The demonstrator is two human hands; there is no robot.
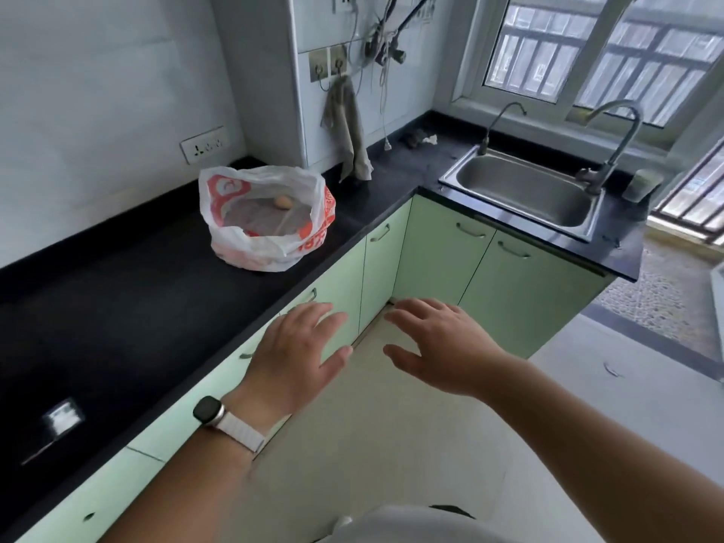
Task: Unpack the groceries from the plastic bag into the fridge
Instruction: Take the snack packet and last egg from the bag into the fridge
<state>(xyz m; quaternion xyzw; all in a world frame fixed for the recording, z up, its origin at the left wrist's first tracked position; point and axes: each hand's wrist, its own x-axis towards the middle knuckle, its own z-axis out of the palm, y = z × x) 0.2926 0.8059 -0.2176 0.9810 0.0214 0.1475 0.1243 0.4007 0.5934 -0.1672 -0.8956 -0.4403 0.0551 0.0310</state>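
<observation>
Pale garment edge (411, 527) sat at the bottom of view, nearest the lens. Both forearms reached forward over the light floor (391, 444). Left hand (301, 346) was palm down, fingers (333, 321) spread and loose, gripping nothing; a watch (209, 411) on a white strap sat at that wrist. Right hand (438, 342) was likewise flat, fingers apart, empty. The two hands were near each other, not touching, in front of the green cupboard doors (442, 248). Black bench (129, 307) ran along the left wall and turned the corner. Plastic bag (270, 221), white with red print, stood open on the bench, well apart from both hands; one egg (283, 202) showed inside it. Farther on, a grey cloth (346, 127) hung from a wall hook. A steel sink (525, 190) with two taps lay under the window (587, 52).
</observation>
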